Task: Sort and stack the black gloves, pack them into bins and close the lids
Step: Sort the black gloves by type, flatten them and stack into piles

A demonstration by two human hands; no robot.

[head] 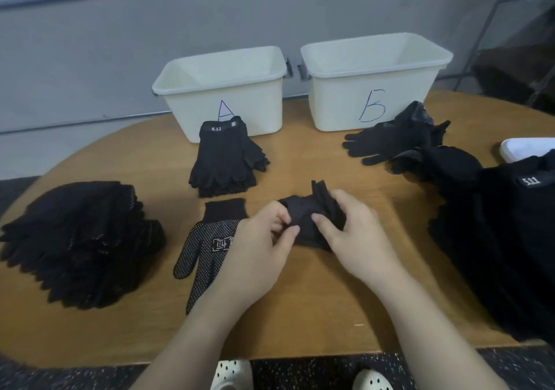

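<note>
— What worries you from where you stand?

— Mixing. The glove (309,218) in the person's grip is crumpled, so I can't see whether it is plain or dotted. If it goes down unchecked it may land on the wrong stack, and the sorting is spoiled.

— Which stacks?

— A plain stack (225,161) lies just in front of bin A (222,89), touching or nearly touching its wall. A dotted stack (81,239) sits far left on the table (300,314). One dotted glove (207,245) lies flat, partly under the left forearm. A loose bunch (396,140) rests by bin B (372,80), and a big unsorted heap (495,239) fills the right edge.

— Anything else?

— That forearm could drag the flat glove askew when it lifts. And the heap hangs near the table's edge; a careless tug might spill some to the floor. That's my guess only.

— How are the hands placed?

— Both are low over the table's middle, close together. The left hand (261,239) pinches the near end of the crumpled glove between thumb and fingers. The right hand (351,230) has its thumb pressed on top and fingers curled round the far side. So both are grasping that one glove, apparently straightening it.

— And the bins?

— Both look empty, open at the top. I see no lid for certain; a white thing (522,149) at the right could be one.
</note>
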